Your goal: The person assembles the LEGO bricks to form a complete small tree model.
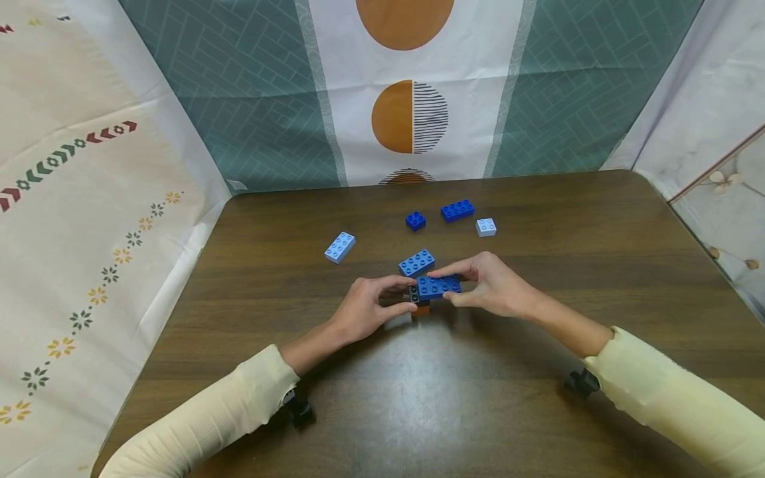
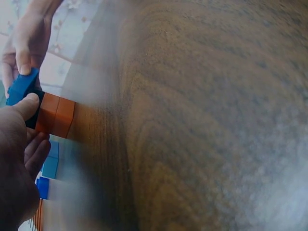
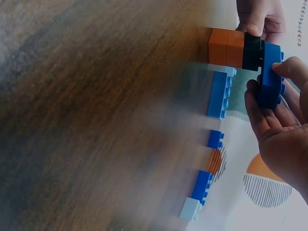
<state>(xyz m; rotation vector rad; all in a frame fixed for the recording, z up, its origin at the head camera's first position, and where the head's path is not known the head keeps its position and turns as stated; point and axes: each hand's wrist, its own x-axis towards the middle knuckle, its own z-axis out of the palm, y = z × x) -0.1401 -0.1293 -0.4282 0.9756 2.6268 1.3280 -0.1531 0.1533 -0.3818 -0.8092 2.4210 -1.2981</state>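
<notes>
A small stack stands on the table, with orange bricks [image 3: 226, 48] at the bottom and a black brick [image 3: 252, 51] on top of them. My left hand [image 1: 367, 309] grips the black brick between thumb and fingers, steadying the stack from its left side. In my right hand [image 1: 493, 289] a long blue brick [image 1: 439, 287] is pinched by its edges, its studs facing up. One end of that brick lies over the black brick, slightly tilted in the right wrist view; the other end sticks out to the right.
Just behind the stack lies a medium-blue brick [image 1: 416, 263]. Farther back are a light-blue long brick [image 1: 340, 247], a small dark-blue brick [image 1: 415, 221], a long dark-blue brick [image 1: 457, 210] and a small pale brick [image 1: 486, 227]. The wooden table [image 1: 287, 219] ends at a hanging cloth [image 1: 263, 99].
</notes>
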